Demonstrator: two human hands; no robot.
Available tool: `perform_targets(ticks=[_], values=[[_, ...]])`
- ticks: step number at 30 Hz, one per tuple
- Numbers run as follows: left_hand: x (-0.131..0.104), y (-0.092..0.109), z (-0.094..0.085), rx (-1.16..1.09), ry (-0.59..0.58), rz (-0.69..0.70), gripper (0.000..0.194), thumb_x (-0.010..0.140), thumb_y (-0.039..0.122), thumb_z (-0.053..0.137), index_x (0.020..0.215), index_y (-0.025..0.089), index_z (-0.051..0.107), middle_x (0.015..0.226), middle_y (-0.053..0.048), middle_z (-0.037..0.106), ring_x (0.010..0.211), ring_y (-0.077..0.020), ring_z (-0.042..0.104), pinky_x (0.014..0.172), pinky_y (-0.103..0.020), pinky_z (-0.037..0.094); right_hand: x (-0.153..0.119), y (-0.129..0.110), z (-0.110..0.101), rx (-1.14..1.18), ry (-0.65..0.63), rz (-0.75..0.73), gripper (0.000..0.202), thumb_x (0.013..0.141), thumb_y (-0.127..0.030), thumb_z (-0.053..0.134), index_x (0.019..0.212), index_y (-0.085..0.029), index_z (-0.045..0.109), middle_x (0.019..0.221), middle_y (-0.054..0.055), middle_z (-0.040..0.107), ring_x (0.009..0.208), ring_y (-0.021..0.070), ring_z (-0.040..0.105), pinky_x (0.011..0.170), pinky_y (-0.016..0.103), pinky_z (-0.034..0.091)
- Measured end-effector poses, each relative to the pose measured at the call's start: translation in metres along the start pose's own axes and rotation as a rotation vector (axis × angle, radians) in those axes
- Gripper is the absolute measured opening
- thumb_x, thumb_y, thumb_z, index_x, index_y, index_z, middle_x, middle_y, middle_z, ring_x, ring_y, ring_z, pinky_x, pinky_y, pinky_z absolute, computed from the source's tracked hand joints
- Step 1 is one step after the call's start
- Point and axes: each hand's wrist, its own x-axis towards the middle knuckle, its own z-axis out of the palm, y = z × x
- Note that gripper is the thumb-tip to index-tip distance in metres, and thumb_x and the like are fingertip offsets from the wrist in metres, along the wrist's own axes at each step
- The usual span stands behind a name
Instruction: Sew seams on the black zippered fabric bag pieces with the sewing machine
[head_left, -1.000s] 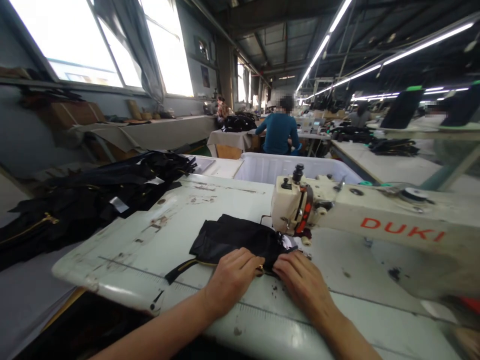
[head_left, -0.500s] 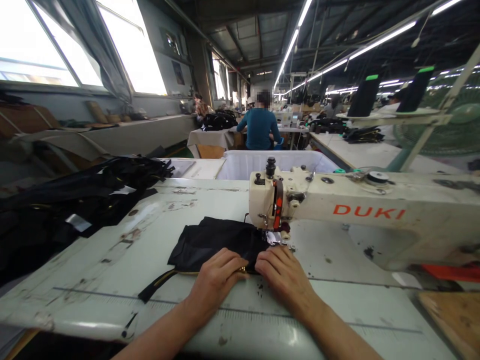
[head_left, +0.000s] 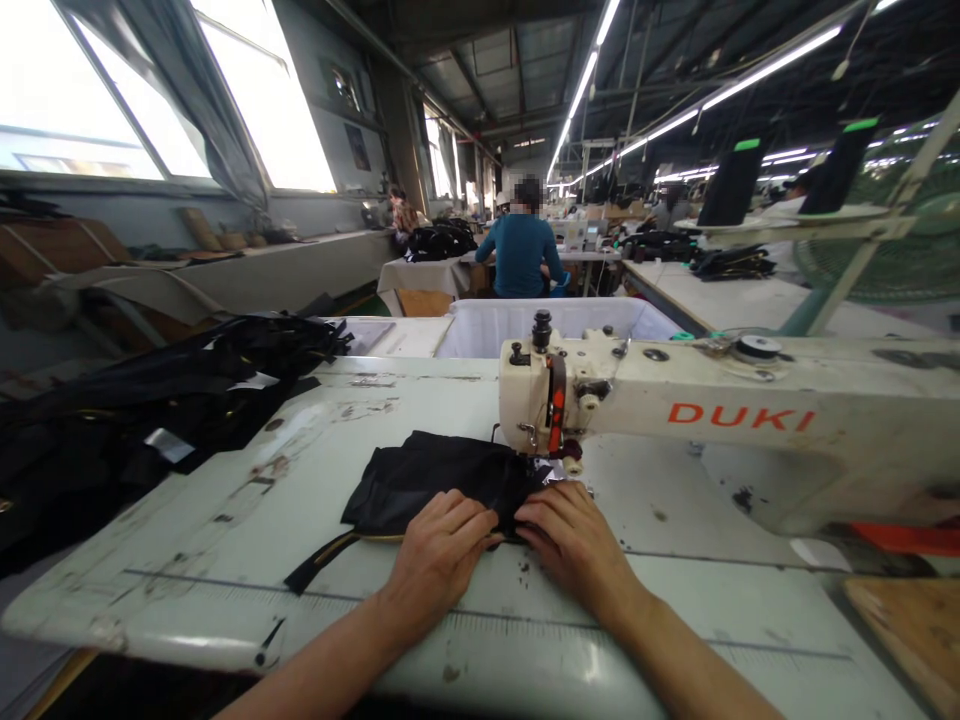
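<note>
Fingers of the left hand (head_left: pixel 439 545) and right hand (head_left: pixel 576 535) were bent, grip indiscernible. The tabletop (head_left: pixel 247 545) ran left and near to its edge. Black fabric (head_left: pixel 427 480) lay under the fingertips, spreading far and left.

On the table (head_left: pixel 300 480), the cloth (head_left: pixel 435 475) lies between the near and far edges, its right end at the head of the sewing machine (head_left: pixel 735 390). The left hand (head_left: pixel 446 545) rests on the cloth's near side, the right hand (head_left: pixel 566 530) just right of it. A heap (head_left: pixel 150 400) lies at the table's left edge. Behind the far edge stands a bin (head_left: pixel 480 335); beyond it sits a person (head_left: pixel 521 255).
</note>
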Motion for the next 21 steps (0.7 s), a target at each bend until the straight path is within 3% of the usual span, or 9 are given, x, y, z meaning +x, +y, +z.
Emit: perform_targets(ticks=[12, 18, 21], values=[[-0.001, -0.007, -0.006, 0.197, -0.197, 0.404, 0.018, 0.097, 0.010, 0.042, 0.100, 0.013, 0.060, 0.081, -0.005, 0.060, 0.075, -0.0172, 0.054, 0.074, -0.033, 0.045, -0.003, 0.010, -0.011, 0.010, -0.255, -0.067, 0.003, 0.088, -0.018, 0.061, 0.086, -0.020, 0.060, 0.084, 0.003, 0.062, 0.085, 0.0168, 0.056, 0.075, 0.028, 0.045], [0.020, -0.002, -0.018, 0.272, -0.456, 0.484, 0.010, 0.092, 0.010, 0.051, 0.090, 0.016, 0.059, 0.083, -0.004, 0.061, 0.078, -0.0192, 0.052, 0.071, -0.032, 0.042, -0.001, 0.013, -0.015, 0.003, -0.352, -0.111, 0.008, 0.090, -0.019, 0.059, 0.084, -0.020, 0.062, 0.081, 0.002, 0.061, 0.083, 0.0161, 0.055, 0.073, 0.027, 0.044], [0.030, 0.001, -0.021, 0.280, -0.525, 0.502, 0.010, 0.088, 0.010, 0.057, 0.083, 0.017, 0.057, 0.082, -0.002, 0.061, 0.080, -0.0189, 0.052, 0.072, -0.032, 0.041, 0.000, 0.014, -0.017, 0.008, -0.379, -0.118, 0.011, 0.092, -0.019, 0.057, 0.082, -0.020, 0.063, 0.080, 0.002, 0.061, 0.083, 0.0158, 0.054, 0.072, 0.026, 0.043]])
